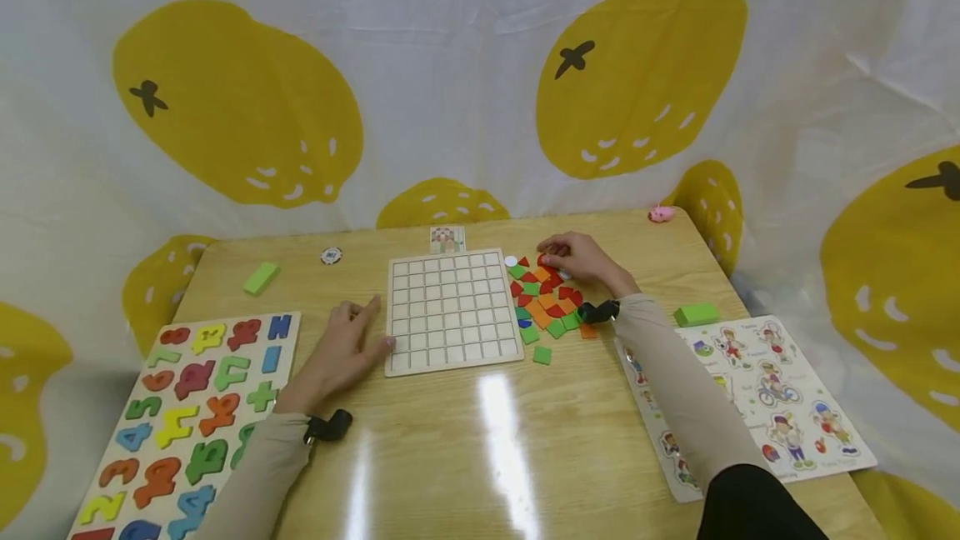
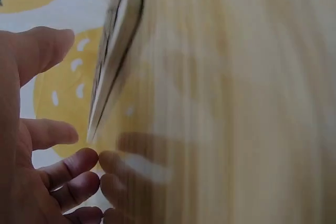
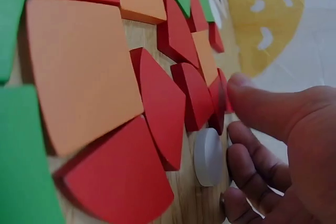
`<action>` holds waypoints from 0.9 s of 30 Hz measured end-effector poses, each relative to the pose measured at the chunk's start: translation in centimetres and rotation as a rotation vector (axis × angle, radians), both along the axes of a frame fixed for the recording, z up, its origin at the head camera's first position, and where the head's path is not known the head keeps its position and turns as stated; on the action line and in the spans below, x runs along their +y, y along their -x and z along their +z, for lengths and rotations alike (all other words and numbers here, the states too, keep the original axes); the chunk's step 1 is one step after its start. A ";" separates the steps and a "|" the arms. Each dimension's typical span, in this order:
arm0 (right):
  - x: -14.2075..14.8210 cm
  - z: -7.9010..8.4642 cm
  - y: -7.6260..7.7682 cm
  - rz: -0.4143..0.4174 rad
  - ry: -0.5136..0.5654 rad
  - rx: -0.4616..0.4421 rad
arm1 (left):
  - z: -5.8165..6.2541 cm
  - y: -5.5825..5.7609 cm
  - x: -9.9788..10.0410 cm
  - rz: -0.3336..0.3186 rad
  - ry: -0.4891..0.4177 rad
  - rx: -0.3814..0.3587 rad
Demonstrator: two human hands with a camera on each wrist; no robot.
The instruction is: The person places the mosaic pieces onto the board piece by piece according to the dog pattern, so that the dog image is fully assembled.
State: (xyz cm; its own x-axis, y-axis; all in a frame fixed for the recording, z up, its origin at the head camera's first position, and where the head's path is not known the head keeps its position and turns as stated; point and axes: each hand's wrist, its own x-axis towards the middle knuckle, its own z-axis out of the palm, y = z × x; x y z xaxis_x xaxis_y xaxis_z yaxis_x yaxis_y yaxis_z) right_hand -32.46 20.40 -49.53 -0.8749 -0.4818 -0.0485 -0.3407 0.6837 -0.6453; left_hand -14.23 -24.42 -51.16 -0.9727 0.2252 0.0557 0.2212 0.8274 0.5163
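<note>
A wooden grid board (image 1: 450, 307) lies mid-table, its square cells bare. My left hand (image 1: 341, 352) rests beside its left edge, fingers spread and thumb at the rim; the left wrist view shows the board's side edge (image 2: 118, 56) near those fingers. To the board's right is a loose spread of flat red, orange, green, blue and white pieces. At its far side my right hand (image 1: 581, 259) pinches a red piece (image 3: 228, 94) by thumb and fingers, the index finger hidden behind the thumb. A white disc (image 3: 208, 157) stands out below the thumb, near the curled fingers.
A number puzzle board (image 1: 168, 407) lies at the left, a picture puzzle board (image 1: 750, 390) under the right forearm. Green blocks (image 1: 261, 278) (image 1: 696, 314), a poker chip (image 1: 331, 255), a picture card (image 1: 447, 239) and a pink pig figure (image 1: 661, 213) sit around the table.
</note>
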 end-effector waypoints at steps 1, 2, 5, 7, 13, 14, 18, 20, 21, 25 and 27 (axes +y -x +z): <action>-0.2 -0.1 0.1 -0.006 -0.007 -0.001 | -0.4 0.0 0.3 0.005 -0.012 0.005; -0.4 -0.1 0.2 -0.015 -0.012 -0.005 | -0.6 0.1 0.6 0.005 -0.024 0.013; -0.6 -0.3 0.4 -0.041 -0.018 -0.017 | -1.4 0.1 1.1 -0.003 -0.037 0.041; -0.6 -0.3 0.5 -0.053 -0.014 -0.029 | -1.8 0.0 1.2 -0.009 -0.038 0.056; -0.2 -0.6 0.9 -0.070 0.028 -0.024 | -2.4 0.1 1.1 -0.024 -0.046 0.102; -0.1 -0.5 0.9 -0.084 0.045 -0.023 | -2.5 0.2 1.2 -0.027 -0.050 0.108; -1.3 -0.1 0.7 -0.118 0.169 0.015 | -2.7 0.3 1.4 -0.018 -0.059 0.131; -2.8 0.2 0.5 -0.128 0.263 0.033 | -2.8 0.3 1.3 -0.010 -0.064 0.136; -3.8 0.4 0.5 -0.126 0.315 0.039 | -2.9 0.3 1.3 -0.008 -0.061 0.138; -8.3 0.9 0.2 -0.107 0.482 -0.003 | -2.8 0.3 1.1 -0.014 -0.076 0.127; -10.6 1.1 -0.1 -0.090 0.500 -0.044 | -2.9 0.3 1.1 -0.019 -0.074 0.121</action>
State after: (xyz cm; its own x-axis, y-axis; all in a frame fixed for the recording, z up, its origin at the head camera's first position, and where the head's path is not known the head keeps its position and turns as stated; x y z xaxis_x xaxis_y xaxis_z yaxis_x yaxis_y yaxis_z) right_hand -32.38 9.84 -48.47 -0.9164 -0.3782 0.1314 -0.2601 0.3128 -0.9135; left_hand -14.54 -23.33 -54.03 -0.9536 0.2345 0.1891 0.3005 0.7832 0.5443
